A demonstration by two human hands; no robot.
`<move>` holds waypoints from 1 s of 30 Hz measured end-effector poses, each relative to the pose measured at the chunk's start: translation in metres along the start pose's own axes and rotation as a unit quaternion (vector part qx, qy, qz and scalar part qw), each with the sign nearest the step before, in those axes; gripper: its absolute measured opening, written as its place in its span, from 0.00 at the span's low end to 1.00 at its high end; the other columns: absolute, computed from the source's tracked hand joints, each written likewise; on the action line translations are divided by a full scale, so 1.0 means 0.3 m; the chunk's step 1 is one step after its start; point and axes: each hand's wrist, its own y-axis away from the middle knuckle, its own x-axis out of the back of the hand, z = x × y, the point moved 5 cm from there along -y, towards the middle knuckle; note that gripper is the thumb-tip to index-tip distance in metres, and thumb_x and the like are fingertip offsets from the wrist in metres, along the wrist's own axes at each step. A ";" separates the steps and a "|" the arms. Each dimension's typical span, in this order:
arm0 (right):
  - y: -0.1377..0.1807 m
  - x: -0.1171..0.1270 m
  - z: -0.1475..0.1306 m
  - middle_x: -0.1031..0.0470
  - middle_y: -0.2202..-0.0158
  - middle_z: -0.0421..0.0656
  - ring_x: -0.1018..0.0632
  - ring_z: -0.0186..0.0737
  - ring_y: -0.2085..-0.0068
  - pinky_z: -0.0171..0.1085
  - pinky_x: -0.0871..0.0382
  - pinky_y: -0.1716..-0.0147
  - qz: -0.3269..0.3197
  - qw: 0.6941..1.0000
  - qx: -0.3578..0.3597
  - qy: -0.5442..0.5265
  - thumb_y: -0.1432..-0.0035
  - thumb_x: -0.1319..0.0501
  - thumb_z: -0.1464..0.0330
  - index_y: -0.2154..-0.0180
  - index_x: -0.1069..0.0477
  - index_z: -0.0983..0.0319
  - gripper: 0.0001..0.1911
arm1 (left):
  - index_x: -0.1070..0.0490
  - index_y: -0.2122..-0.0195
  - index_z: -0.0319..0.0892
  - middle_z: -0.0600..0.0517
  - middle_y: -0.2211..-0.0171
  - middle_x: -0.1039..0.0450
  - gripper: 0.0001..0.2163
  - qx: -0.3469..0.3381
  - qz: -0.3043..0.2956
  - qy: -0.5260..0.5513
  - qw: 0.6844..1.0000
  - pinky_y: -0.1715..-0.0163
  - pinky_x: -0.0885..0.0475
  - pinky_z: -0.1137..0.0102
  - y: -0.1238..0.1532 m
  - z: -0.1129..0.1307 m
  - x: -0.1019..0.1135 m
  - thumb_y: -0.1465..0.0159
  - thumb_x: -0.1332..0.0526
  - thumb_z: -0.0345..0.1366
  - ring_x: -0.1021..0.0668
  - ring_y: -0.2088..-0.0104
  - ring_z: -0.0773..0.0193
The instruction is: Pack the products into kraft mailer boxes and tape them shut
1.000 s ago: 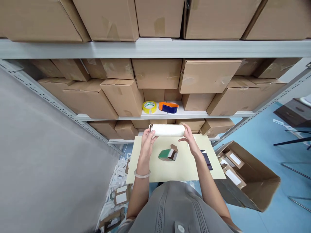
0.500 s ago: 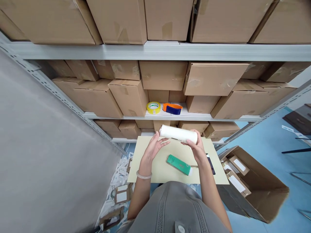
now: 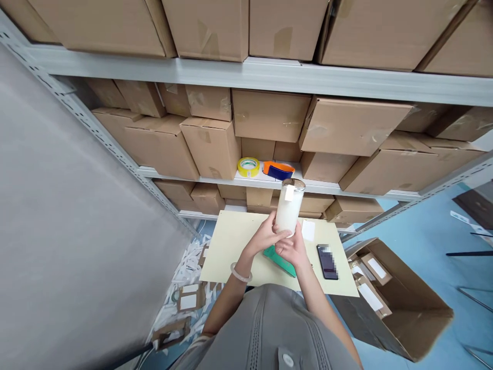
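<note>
A white cylinder [image 3: 288, 211] with a shiny, brownish rim at its top end and a small white tag near that rim stands almost upright before me. I cannot make out its exact kind. My left hand [image 3: 266, 235] closes around its lower left side, thumb across the front. From below and the right, my right hand [image 3: 292, 250] grips its base. Under the hands, a green box [image 3: 280, 261] lies on the cream tabletop [image 3: 231, 246], partly covered by my right hand. To the right are a white slip of paper [image 3: 308, 229] and a dark phone [image 3: 327, 262].
Metal shelving [image 3: 231, 72] packed with cardboard boxes [image 3: 271, 115] rises behind the table. Yellow tape [image 3: 248, 167] and an orange-and-blue strap [image 3: 278, 170] sit on the middle shelf. A large open carton [image 3: 419, 308] with small parcels stands at right; paper scraps [image 3: 181, 288] litter the left floor.
The white cylinder has turned from lying sideways to nearly upright. My left hand has closed on it, and my right hand has moved left to its base. The paper slip and whole phone now show.
</note>
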 end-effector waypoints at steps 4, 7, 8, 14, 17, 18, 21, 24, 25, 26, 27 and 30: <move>0.017 -0.017 -0.038 0.26 0.74 0.43 0.31 0.34 0.81 0.34 0.35 0.84 0.031 0.985 -0.008 0.172 0.42 0.47 0.42 0.61 0.27 0.63 0.30 | 0.35 0.47 0.43 0.47 0.55 0.26 0.28 -0.010 0.055 0.004 0.998 0.61 0.27 0.68 0.017 0.018 0.008 0.47 0.30 0.43 0.23 0.56 0.56; 0.043 -0.013 -0.131 0.22 0.65 0.46 0.23 0.40 0.72 0.36 0.29 0.78 0.093 0.943 0.045 0.318 0.41 0.45 0.45 0.57 0.27 0.61 0.27 | 0.35 0.48 0.42 0.46 0.53 0.26 0.28 -0.025 0.104 -0.005 0.994 0.58 0.28 0.68 0.025 0.026 0.036 0.47 0.30 0.44 0.23 0.54 0.56; 0.054 -0.012 -0.171 0.22 0.61 0.47 0.23 0.40 0.69 0.37 0.28 0.76 0.109 0.928 0.071 0.348 0.41 0.45 0.46 0.55 0.27 0.60 0.27 | 0.35 0.48 0.43 0.46 0.52 0.26 0.27 -0.025 0.115 -0.012 0.993 0.58 0.28 0.68 0.025 0.026 0.048 0.47 0.30 0.44 0.23 0.54 0.56; 0.097 -0.008 -0.389 0.24 0.52 0.46 0.22 0.43 0.64 0.40 0.27 0.74 0.151 0.874 0.210 0.412 0.40 0.47 0.46 0.46 0.32 0.53 0.28 | 0.33 0.47 0.44 0.47 0.51 0.28 0.27 -0.039 0.173 -0.108 0.978 0.52 0.30 0.64 0.013 0.025 0.107 0.47 0.30 0.44 0.25 0.51 0.54; 0.081 0.010 -0.426 0.22 0.59 0.44 0.23 0.43 0.67 0.37 0.32 0.79 0.182 0.860 0.231 0.417 0.42 0.46 0.46 0.48 0.31 0.53 0.27 | 0.31 0.47 0.45 0.47 0.52 0.29 0.27 -0.044 0.157 -0.171 0.972 0.51 0.31 0.64 0.009 0.020 0.087 0.48 0.28 0.41 0.26 0.50 0.53; 0.072 0.018 -0.424 0.23 0.62 0.44 0.23 0.42 0.69 0.36 0.34 0.82 0.190 0.862 0.227 0.412 0.42 0.46 0.45 0.49 0.31 0.53 0.27 | 0.31 0.48 0.45 0.48 0.52 0.29 0.27 -0.040 0.144 -0.182 0.972 0.51 0.31 0.64 0.010 0.014 0.073 0.49 0.28 0.41 0.26 0.51 0.54; 0.051 0.049 -0.397 0.27 0.69 0.41 0.26 0.37 0.75 0.32 0.41 0.87 0.214 0.872 0.201 0.393 0.45 0.44 0.43 0.54 0.31 0.56 0.28 | 0.30 0.51 0.45 0.50 0.55 0.27 0.22 -0.013 0.120 -0.180 0.976 0.54 0.29 0.65 0.016 -0.007 0.041 0.46 0.31 0.43 0.25 0.54 0.56; 0.056 0.088 -0.374 0.32 0.72 0.38 0.27 0.34 0.78 0.30 0.47 0.90 0.251 0.874 0.179 0.375 0.48 0.42 0.40 0.57 0.32 0.57 0.30 | 0.30 0.53 0.45 0.50 0.56 0.27 0.18 -0.006 0.119 -0.174 0.977 0.56 0.29 0.65 0.020 -0.018 0.039 0.43 0.33 0.45 0.24 0.55 0.57; 0.063 0.100 -0.369 0.33 0.72 0.38 0.27 0.34 0.78 0.29 0.48 0.90 0.262 0.875 0.174 0.368 0.48 0.42 0.40 0.58 0.33 0.57 0.30 | 0.30 0.54 0.45 0.50 0.55 0.27 0.18 -0.014 0.125 -0.175 0.977 0.55 0.30 0.65 0.019 -0.016 0.046 0.43 0.33 0.45 0.25 0.54 0.57; 0.069 0.111 -0.366 0.33 0.72 0.37 0.27 0.33 0.79 0.29 0.49 0.90 0.270 0.877 0.170 0.360 0.49 0.41 0.40 0.58 0.33 0.57 0.30 | 0.30 0.53 0.45 0.49 0.54 0.27 0.18 -0.022 0.134 -0.173 0.975 0.53 0.31 0.65 0.017 -0.014 0.055 0.43 0.33 0.44 0.25 0.53 0.57; 0.076 0.120 -0.363 0.34 0.73 0.36 0.28 0.32 0.80 0.29 0.50 0.90 0.275 0.878 0.167 0.354 0.49 0.41 0.40 0.59 0.34 0.57 0.29 | 0.30 0.52 0.45 0.48 0.53 0.28 0.19 -0.028 0.146 -0.168 0.974 0.52 0.31 0.65 0.014 -0.013 0.067 0.43 0.33 0.44 0.25 0.51 0.57; 0.091 0.134 -0.348 0.35 0.73 0.35 0.31 0.29 0.83 0.28 0.52 0.91 0.277 0.883 0.157 0.345 0.50 0.37 0.43 0.62 0.35 0.57 0.27 | 0.33 0.48 0.45 0.46 0.50 0.30 0.24 -0.026 0.177 -0.140 0.974 0.48 0.33 0.63 0.001 -0.017 0.099 0.43 0.32 0.45 0.27 0.48 0.56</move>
